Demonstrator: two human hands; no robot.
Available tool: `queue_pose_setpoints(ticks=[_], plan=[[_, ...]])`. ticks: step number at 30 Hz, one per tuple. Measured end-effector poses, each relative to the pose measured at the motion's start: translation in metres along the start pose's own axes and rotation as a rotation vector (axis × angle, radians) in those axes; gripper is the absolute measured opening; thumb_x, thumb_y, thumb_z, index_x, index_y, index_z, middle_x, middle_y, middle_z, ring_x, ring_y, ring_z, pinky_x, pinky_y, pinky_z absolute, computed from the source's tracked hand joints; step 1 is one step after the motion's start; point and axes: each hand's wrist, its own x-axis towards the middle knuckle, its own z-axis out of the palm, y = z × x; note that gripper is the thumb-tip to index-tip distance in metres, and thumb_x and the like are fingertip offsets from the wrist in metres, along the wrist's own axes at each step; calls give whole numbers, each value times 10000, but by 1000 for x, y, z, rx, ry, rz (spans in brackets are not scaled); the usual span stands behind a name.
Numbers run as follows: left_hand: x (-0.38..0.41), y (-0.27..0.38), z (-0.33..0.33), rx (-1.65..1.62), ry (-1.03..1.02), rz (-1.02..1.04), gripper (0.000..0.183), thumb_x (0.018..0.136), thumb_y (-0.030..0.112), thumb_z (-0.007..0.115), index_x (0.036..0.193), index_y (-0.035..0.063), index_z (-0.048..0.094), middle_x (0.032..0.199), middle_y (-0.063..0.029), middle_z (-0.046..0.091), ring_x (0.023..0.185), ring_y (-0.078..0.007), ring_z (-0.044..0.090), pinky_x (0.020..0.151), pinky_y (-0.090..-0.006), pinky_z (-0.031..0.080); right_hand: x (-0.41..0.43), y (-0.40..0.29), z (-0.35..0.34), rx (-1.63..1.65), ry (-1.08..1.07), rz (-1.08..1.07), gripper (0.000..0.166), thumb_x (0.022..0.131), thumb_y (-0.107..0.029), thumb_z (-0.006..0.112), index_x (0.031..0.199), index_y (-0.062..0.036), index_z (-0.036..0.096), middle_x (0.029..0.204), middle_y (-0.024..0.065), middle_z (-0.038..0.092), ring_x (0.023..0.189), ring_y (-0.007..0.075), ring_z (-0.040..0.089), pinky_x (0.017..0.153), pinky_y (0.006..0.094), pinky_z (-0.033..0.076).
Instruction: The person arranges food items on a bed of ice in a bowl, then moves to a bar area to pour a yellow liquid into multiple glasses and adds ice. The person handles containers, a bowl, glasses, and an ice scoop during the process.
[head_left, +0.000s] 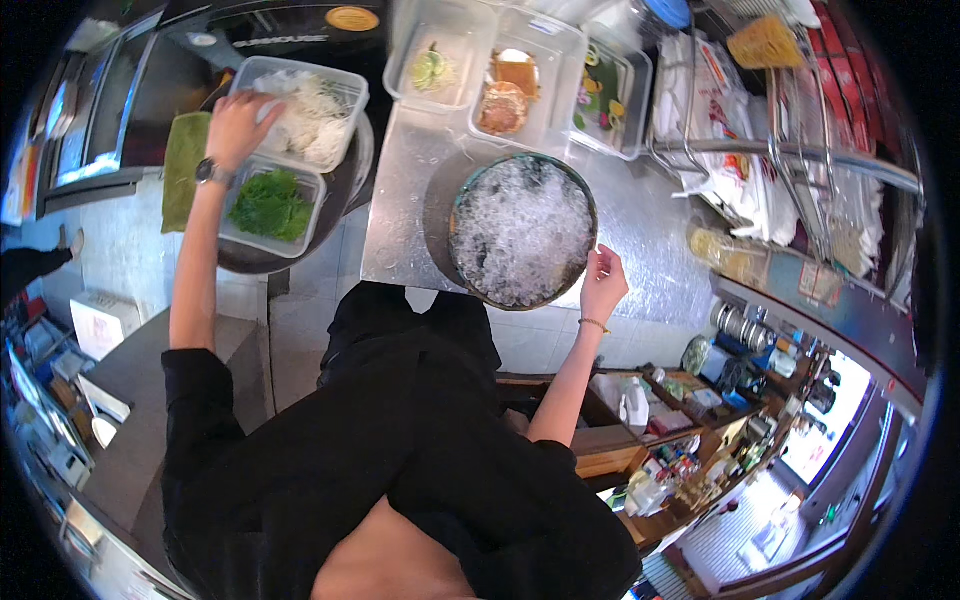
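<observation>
My left hand (241, 127) reaches over the left end of a clear plastic container (354, 88) with white shredded food in it; whether its fingers grip anything there cannot be told. Below it sits a smaller clear container (318, 210) of green leaves (271, 204). Both are on a round dark surface (300, 255). On the steel table (645, 210) stands a round bowl (459, 279) full of crushed ice (523, 225). The fingertips of my right hand (602, 277) are at the bowl's right rim, and any grip on it is unclear.
Clear tubs stand along the back: one with lime slices (429, 71), one with brown and orange food (504, 106), one with flowers and leaves (600, 97). A green cloth (185, 172) hangs at left. A metal rack (817, 159) with plastic bags borders the right. A person's leg (37, 262) shows far left.
</observation>
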Motion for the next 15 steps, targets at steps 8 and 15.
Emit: queue_pose_setpoints(ticks=[8,15], plan=[[-7,86,-77,-198,241,-76,290,848,230,667,1106,104,633,1040,-94,651,928,-295,633,789,-380,514,51,-46,76,22,-172,-482,156,786,-137,704,897,-31,682,791,125,612,721,290,617,639,392,493],[5,229,-82,-579,249,21,247,834,211,679,1041,77,664,987,-104,646,843,-280,643,751,-356,523,81,-69,51,59,-418,-427,108,786,-129,697,821,-28,682,744,150,652,678,294,646,649,356,515]])
